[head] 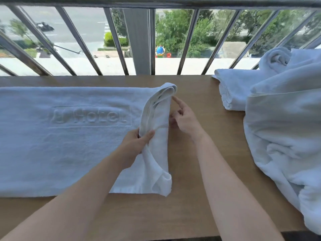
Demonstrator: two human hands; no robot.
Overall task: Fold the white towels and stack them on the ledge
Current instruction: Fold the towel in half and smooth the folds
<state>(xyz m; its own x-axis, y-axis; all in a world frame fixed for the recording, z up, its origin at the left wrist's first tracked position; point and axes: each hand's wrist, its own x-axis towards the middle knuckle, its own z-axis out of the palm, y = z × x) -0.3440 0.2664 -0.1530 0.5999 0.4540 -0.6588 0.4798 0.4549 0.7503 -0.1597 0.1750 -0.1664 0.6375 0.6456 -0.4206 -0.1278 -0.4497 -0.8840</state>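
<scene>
A white towel [57, 141] with an embossed "Hotel" mark lies spread over the left half of the wooden ledge [196, 180]. Its right end is lifted and bunched into a standing fold. My left hand [137, 145] grips that lifted edge at its middle, thumb on the right side. Just right of the fold, my right hand [184, 119] has its index finger stretched toward the fold's top and the other fingers curled. Whether its hidden fingertips pinch the cloth I cannot tell.
A folded white towel [234, 89] lies at the back right of the ledge. A loose heap of white towels [284, 129] fills the right side and hangs over the front edge. A metal railing [139, 40] runs along the back.
</scene>
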